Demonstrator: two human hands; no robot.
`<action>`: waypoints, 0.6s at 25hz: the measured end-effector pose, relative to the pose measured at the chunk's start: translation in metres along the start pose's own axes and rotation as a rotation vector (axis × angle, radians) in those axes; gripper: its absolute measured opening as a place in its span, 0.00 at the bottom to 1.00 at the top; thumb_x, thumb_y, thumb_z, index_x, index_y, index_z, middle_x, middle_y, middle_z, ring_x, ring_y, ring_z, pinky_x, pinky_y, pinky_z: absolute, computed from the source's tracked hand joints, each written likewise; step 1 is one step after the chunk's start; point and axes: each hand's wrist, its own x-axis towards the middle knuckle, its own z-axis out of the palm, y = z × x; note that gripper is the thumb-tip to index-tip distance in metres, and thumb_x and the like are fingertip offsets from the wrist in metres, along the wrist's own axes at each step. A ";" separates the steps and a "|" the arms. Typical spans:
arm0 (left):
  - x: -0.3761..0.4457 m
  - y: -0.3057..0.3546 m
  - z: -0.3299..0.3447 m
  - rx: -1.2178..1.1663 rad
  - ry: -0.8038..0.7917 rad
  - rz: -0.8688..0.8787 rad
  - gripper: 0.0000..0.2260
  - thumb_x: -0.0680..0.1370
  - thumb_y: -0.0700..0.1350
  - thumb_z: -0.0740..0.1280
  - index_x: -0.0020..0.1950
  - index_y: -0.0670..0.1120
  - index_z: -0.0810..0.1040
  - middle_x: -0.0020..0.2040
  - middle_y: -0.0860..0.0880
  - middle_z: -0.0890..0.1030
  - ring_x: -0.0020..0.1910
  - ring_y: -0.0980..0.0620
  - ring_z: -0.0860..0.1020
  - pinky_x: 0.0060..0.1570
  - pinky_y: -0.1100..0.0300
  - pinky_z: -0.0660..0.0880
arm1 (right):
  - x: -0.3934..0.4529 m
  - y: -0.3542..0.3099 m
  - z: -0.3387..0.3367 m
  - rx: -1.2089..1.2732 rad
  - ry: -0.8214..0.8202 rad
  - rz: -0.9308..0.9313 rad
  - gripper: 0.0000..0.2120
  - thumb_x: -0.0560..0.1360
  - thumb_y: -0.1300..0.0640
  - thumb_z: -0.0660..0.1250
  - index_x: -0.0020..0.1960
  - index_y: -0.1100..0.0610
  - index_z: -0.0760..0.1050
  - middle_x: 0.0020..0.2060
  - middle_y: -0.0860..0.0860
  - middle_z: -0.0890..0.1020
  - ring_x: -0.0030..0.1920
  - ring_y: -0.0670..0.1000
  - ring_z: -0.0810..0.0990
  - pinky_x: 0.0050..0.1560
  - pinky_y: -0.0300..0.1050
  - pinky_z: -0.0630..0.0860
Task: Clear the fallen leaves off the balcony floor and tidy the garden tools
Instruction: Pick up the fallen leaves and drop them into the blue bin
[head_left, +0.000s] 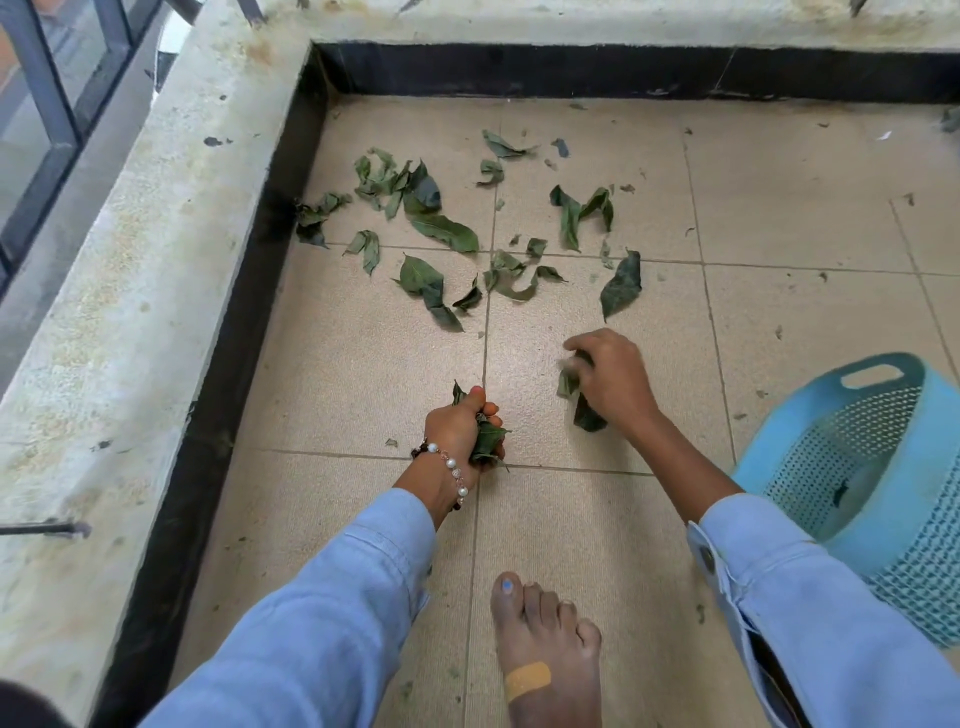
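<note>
Crouching low over the tiled floor (597, 519), the person works both hands among the leaves. From the head camera, the left hand (460, 436) is clenched tight round a bunch of green leaves (485, 441), fingers curled over them, a leaf tip poking up past the thumb. A pearl bracelet (452, 467) circles that wrist, just above a pale blue sleeve (322, 623).

Over to the right hand (610, 379): it hovers palm-down close to the tile, fingers curled over a few dark leaves (584, 410) that stick out beneath it. There is some blur at the fingertips, but the leaves look gripped against the palm.

Ahead of both hands, a loose scatter of fallen leaves (441, 228) lies across the tiles, reaching from the black skirting (291, 218) on the left toward the middle of the floor, with one big dark leaf (621, 286) lying nearest the right hand. Small crumbs of leaf dot the tiles around them.

At the right edge, a light blue plastic basket (883, 467) with a mesh wall lies tipped toward the person, near the right forearm. A bare foot (550, 649) with a plaster on it is planted on the tile between the two arms. A stained concrete ledge (130, 312) borders the floor on the left.
</note>
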 end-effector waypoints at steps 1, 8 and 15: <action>0.000 -0.001 -0.001 0.005 0.004 -0.003 0.15 0.81 0.48 0.63 0.37 0.42 0.74 0.32 0.47 0.75 0.26 0.50 0.72 0.25 0.62 0.71 | -0.004 -0.001 0.008 -0.144 -0.114 -0.106 0.13 0.76 0.59 0.66 0.61 0.58 0.78 0.60 0.56 0.77 0.58 0.55 0.74 0.61 0.43 0.67; -0.003 -0.002 -0.002 0.016 0.011 0.001 0.15 0.81 0.47 0.63 0.36 0.42 0.75 0.32 0.47 0.75 0.25 0.50 0.72 0.25 0.62 0.71 | -0.012 0.002 -0.009 0.061 0.035 -0.089 0.10 0.75 0.66 0.66 0.53 0.60 0.82 0.51 0.54 0.83 0.52 0.50 0.79 0.56 0.41 0.72; -0.008 -0.015 -0.003 -0.001 0.006 -0.018 0.14 0.81 0.47 0.63 0.37 0.41 0.75 0.33 0.46 0.75 0.29 0.51 0.73 0.24 0.64 0.72 | -0.057 0.022 0.000 -0.110 -0.271 0.075 0.24 0.76 0.50 0.66 0.71 0.52 0.68 0.72 0.55 0.64 0.72 0.59 0.59 0.71 0.55 0.59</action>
